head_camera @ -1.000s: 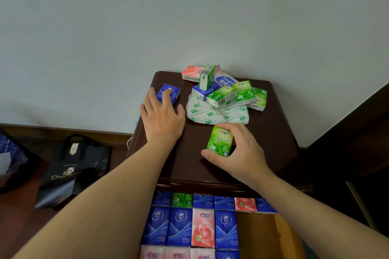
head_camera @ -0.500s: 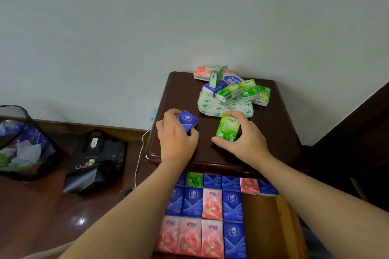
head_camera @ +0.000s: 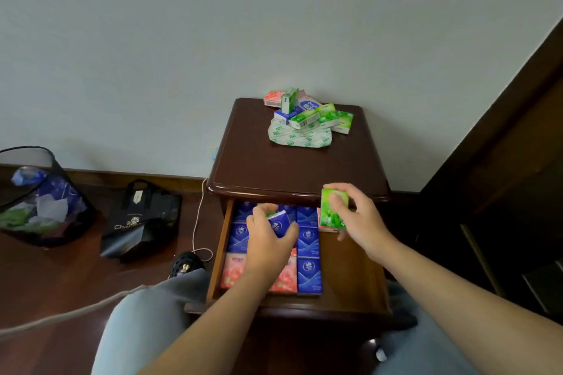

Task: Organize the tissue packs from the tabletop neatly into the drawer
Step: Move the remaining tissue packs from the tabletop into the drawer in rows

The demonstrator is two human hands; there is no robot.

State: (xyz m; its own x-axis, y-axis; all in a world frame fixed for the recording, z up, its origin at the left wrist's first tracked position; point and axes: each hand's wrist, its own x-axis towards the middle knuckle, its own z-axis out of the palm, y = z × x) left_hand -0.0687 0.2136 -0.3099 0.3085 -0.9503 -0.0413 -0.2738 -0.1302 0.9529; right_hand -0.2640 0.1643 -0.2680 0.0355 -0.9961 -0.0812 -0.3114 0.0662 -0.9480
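Left hand (head_camera: 268, 240) grips a blue pack (head_camera: 278, 224) over the drawer (head_camera: 347, 271) rows; right hand (head_camera: 355, 216) pinches a green pack (head_camera: 333, 211) at the bench (head_camera: 292, 167) front edge. Risk: dropping either crooked, knocking the laid rows. Loose pile (head_camera: 307, 119) waits at the far edge.

Blue pack (head_camera: 278, 224) & green pack (head_camera: 332, 212) in hand over open drawer (head_camera: 350, 268); pile (head_camera: 307, 119) on tabletop (head_camera: 292, 167).

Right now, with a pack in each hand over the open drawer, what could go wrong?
The left hand holds a blue pack over packs already laid in rows; setting it there could disturb them. The right hand pinches a green pack loosely; it might land askew. The loose tabletop pile could topple when picked from.
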